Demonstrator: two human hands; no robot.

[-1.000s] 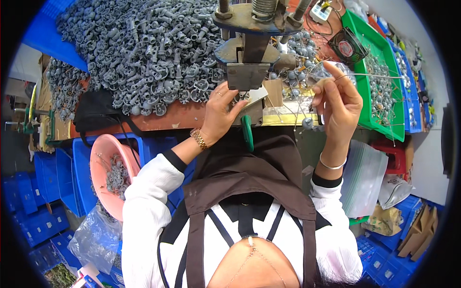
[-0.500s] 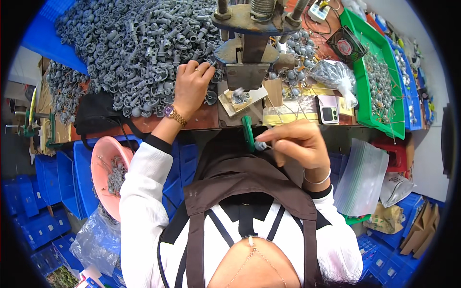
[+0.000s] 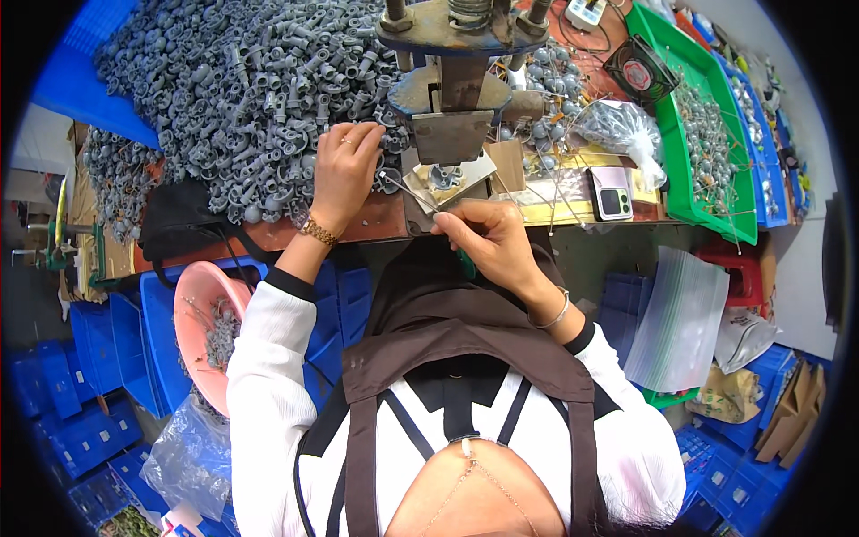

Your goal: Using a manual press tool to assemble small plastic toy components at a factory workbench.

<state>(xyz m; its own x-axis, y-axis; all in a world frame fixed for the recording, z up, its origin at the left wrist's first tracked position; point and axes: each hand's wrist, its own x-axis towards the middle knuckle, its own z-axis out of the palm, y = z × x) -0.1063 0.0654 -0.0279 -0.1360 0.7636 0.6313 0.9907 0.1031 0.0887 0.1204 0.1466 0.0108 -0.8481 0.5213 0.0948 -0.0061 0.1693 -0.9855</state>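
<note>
Lying between hands (image 3: 344, 170) (image 3: 488, 242) — thin metal rod (image 3: 407, 190)

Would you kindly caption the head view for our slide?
Left hand on heaped grey parts; right hand holds thin wire beneath small press.

Matt grey plastic fittings (image 3: 242, 89), worn rusty metal press (image 3: 447, 80), glossy green plastic tray (image 3: 707, 192), crinkled clear bag (image 3: 622, 130)

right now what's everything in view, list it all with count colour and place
grey moulded parts: a heap, grey, bench top left
press: one, rusty metal, top centre
phone: one, pink, bench right
green tray: one, far right
pink basin: one, under bench left
blue crates: many, floor left
clear bags: a stack, lower right
left hand: on the heap's edge
right hand: pinching a thin wire at the bench edge
</note>
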